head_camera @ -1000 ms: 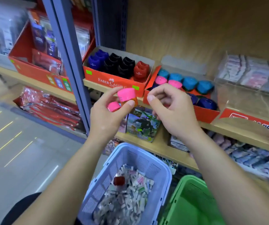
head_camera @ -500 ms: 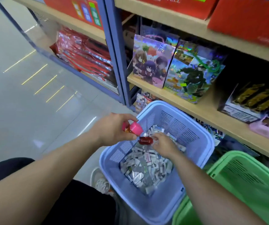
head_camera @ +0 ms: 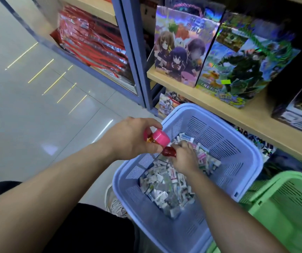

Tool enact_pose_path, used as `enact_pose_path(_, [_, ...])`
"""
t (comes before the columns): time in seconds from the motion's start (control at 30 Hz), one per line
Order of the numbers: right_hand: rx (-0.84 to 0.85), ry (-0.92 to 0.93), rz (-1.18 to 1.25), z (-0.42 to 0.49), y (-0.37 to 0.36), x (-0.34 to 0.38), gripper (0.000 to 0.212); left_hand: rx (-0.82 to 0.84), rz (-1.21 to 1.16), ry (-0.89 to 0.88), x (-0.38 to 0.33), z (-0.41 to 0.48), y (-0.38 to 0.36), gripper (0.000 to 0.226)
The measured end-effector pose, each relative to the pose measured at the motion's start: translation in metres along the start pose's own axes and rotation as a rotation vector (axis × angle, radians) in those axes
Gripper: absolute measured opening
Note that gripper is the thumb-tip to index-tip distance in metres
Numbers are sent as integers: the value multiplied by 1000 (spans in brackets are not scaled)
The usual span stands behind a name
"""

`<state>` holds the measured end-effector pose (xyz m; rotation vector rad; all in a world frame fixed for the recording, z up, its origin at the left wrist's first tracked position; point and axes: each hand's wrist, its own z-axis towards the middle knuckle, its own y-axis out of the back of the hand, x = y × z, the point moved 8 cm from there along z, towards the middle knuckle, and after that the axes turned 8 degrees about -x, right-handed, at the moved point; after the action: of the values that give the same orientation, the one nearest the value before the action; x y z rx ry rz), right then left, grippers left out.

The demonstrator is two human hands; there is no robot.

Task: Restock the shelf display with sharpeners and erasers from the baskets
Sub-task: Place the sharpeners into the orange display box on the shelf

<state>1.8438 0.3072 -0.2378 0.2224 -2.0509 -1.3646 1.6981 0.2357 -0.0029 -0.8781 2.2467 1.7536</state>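
Looking down in the head view, a blue basket (head_camera: 247, 143) is seen at the middle, just in front of a wooden shelf (head_camera: 252, 117). It is partly filled with a heap of small wrapped erasers (head_camera: 166, 189). The left hand (head_camera: 132, 139) is held over the basket's far left corner, its fingers curled round a pink sharpener (head_camera: 160, 136); another pink piece is half hidden behind it. The right hand (head_camera: 184, 157) is lowered into the basket on top of the erasers, and a dark red sharpener (head_camera: 168, 152) is pinched in its fingertips, just beside the left thumb. A green basket (head_camera: 283, 207) is set against the blue one on the near right. Two picture boxes (head_camera: 183, 52) are stood upright on the shelf. Grey floor tiles (head_camera: 37, 115) are shown on the left.
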Motion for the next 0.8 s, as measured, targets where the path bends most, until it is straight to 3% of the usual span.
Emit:
enact_pose_path(0.2, [-10,-290,783,-39,76,8,41,-108,-52,-17,-27,1,24,60])
enact_pose_path(0.37, [-146,-307,1193,-84,176,37,30,-265,-141,-90,-64,-8,50,60])
enact_pose_path(0.47, [-227,-209,1254,-106,237,60,27,-379,-219,-142,-87,-16,70,61])
enact_pose_path(0.67, [-333,33,1125,-140,356,105,25,-661,-518,-248,-128,-49,142,52])
enact_pose_path(0.8, [-403,236,976,-153,431,138,49,-749,-619,-317,-152,-60,191,50])
